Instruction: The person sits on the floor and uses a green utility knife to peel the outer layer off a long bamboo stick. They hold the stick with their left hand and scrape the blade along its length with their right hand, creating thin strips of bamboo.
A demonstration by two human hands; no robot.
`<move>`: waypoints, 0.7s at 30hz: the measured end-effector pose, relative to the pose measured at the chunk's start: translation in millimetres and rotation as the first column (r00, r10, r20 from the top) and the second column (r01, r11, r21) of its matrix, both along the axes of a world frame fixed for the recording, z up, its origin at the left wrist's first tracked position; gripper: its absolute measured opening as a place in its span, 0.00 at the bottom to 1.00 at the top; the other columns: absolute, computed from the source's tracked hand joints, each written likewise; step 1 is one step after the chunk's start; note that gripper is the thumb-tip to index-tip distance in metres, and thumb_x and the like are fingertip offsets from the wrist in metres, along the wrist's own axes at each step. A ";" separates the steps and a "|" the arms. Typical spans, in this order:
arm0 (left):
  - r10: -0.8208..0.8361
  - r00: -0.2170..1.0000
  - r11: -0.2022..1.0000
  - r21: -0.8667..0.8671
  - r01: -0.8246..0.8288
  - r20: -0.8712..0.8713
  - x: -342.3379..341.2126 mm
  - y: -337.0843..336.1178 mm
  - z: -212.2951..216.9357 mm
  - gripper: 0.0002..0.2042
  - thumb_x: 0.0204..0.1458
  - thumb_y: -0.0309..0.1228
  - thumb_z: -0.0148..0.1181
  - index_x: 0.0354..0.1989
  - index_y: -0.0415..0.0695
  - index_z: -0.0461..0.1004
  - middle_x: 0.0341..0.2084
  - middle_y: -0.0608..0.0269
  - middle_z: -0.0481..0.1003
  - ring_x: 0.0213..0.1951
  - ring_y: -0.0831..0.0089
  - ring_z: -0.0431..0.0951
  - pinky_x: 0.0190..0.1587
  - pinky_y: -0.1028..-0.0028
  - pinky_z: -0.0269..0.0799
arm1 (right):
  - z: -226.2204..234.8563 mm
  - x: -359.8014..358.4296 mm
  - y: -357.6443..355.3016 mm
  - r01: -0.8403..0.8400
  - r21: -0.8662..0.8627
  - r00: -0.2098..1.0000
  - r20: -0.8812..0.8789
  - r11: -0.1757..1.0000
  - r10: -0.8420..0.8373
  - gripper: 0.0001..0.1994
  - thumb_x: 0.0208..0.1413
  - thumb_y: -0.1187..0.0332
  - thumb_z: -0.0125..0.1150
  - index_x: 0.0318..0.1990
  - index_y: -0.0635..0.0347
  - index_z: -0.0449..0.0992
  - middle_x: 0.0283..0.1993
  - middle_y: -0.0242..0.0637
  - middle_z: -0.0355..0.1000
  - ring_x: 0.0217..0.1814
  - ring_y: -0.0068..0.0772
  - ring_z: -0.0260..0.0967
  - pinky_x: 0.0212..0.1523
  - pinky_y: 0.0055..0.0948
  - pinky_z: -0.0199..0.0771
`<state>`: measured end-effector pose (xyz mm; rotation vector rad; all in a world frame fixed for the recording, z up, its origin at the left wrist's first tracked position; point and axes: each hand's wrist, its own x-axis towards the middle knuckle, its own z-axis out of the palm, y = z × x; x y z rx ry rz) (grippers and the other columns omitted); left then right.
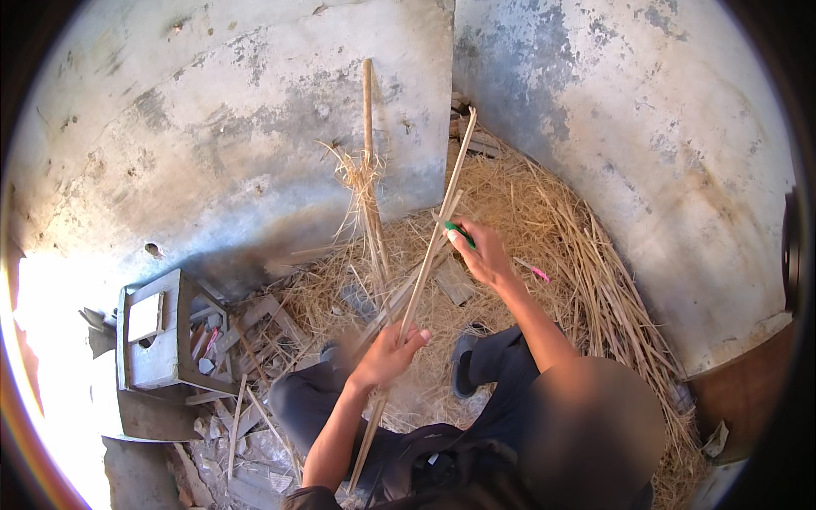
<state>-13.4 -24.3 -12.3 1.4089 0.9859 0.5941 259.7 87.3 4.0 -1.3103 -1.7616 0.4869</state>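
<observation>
My left hand [391, 355] is closed around a long, thin strip of pale wood or bamboo [463, 144] near its lower part. The strip slants up and away to the right, and its near end passes down between my legs. My right hand [482, 253] grips a small knife with a green handle [460, 234], its fingers wrapped round it. The blade lies against the strip, above my left hand. Behind the strip, a flat wooden piece [387, 316] slants across, partly hidden by my left hand.
A wooden pole [367, 110] with shavings bunched round it leans on the wall. Shavings [518, 200] cover the floor, with long strips [625, 306] piled along the right wall. A small pink object [538, 273] lies there. A battered wooden stool [157, 365] lies left, amid scraps.
</observation>
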 end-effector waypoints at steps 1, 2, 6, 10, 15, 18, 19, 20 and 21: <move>-0.019 0.999 0.994 -0.108 0.023 0.032 -0.3 -0.1 9.6 0.21 0.72 0.45 0.57 0.29 0.44 0.67 0.20 0.76 0.61 0.26 0.82 0.61 0.28 0.73 0.60 | -0.7 0.7 -0.8 -0.059 0.014 0.996 -0.059 0.998 0.059 0.26 0.71 0.43 0.55 0.50 0.58 0.83 0.29 0.31 0.75 0.28 0.24 0.69 0.28 0.32 0.66; -0.036 0.997 0.975 -0.215 0.049 0.065 -0.1 0.1 14.2 0.22 0.73 0.48 0.54 0.30 0.44 0.68 0.21 0.75 0.62 0.27 0.82 0.62 0.29 0.74 0.62 | -4.4 -1.3 -0.4 -0.095 0.009 0.983 -0.157 0.995 0.095 0.24 0.71 0.45 0.57 0.50 0.59 0.83 0.28 0.29 0.74 0.27 0.21 0.67 0.28 0.30 0.64; -0.089 0.974 0.970 -0.206 0.132 0.207 -3.6 3.3 6.6 0.25 0.75 0.54 0.42 0.45 0.42 0.72 0.25 0.71 0.67 0.26 0.80 0.68 0.28 0.74 0.67 | 4.8 -22.9 -9.4 -0.214 -0.147 0.889 -0.440 0.966 0.130 0.18 0.69 0.54 0.64 0.48 0.61 0.84 0.27 0.25 0.73 0.28 0.18 0.67 0.31 0.26 0.65; 0.015 0.938 0.987 -0.154 0.041 0.346 13.6 3.6 13.4 0.27 0.76 0.54 0.38 0.59 0.38 0.68 0.27 0.70 0.66 0.22 0.80 0.66 0.26 0.75 0.69 | 19.0 -31.9 -21.6 -0.370 -0.352 0.827 -0.547 0.860 0.132 0.14 0.68 0.60 0.66 0.47 0.62 0.85 0.27 0.23 0.72 0.29 0.16 0.67 0.34 0.24 0.65; 0.060 0.873 0.963 -0.257 0.077 0.484 11.2 13.0 13.0 0.22 0.78 0.47 0.40 0.59 0.39 0.68 0.27 0.72 0.62 0.22 0.82 0.61 0.25 0.77 0.61 | 1.1 -48.0 -25.9 -0.336 -0.124 0.905 -0.317 0.934 0.284 0.18 0.64 0.51 0.68 0.44 0.58 0.82 0.24 0.24 0.68 0.27 0.23 0.65 0.32 0.33 0.67; 0.104 0.880 0.967 -0.253 0.020 0.464 5.3 13.9 4.2 0.21 0.78 0.47 0.41 0.56 0.40 0.68 0.24 0.74 0.57 0.19 0.83 0.56 0.22 0.77 0.55 | 12.6 -44.7 -31.6 -0.236 -0.185 0.969 -0.121 0.954 0.216 0.17 0.66 0.51 0.63 0.46 0.57 0.81 0.28 0.29 0.74 0.28 0.30 0.72 0.36 0.36 0.72; 0.133 0.890 0.967 -0.253 -0.020 0.437 4.9 12.9 4.9 0.20 0.78 0.46 0.41 0.55 0.40 0.69 0.23 0.75 0.56 0.19 0.84 0.55 0.21 0.76 0.54 | 11.8 -41.3 -31.3 -0.229 -0.107 0.973 -0.057 0.968 0.224 0.17 0.66 0.51 0.62 0.46 0.56 0.81 0.30 0.31 0.76 0.29 0.32 0.74 0.36 0.36 0.74; 0.162 0.898 0.966 -0.252 -0.059 0.410 4.8 11.9 5.7 0.20 0.78 0.46 0.41 0.54 0.40 0.69 0.22 0.76 0.55 0.18 0.84 0.54 0.20 0.76 0.52 | 9.9 -37.9 -30.4 -0.225 -0.027 0.974 0.007 0.974 0.225 0.17 0.67 0.51 0.61 0.47 0.56 0.81 0.31 0.32 0.78 0.30 0.34 0.76 0.36 0.37 0.75; 0.182 0.905 0.968 -0.235 -0.094 0.385 4.7 10.6 7.3 0.19 0.78 0.45 0.42 0.53 0.40 0.69 0.22 0.76 0.55 0.18 0.84 0.54 0.20 0.76 0.52 | 9.0 -36.4 -29.9 -0.226 0.052 0.973 0.071 0.973 0.222 0.17 0.68 0.52 0.60 0.48 0.56 0.81 0.33 0.34 0.79 0.31 0.36 0.78 0.36 0.37 0.77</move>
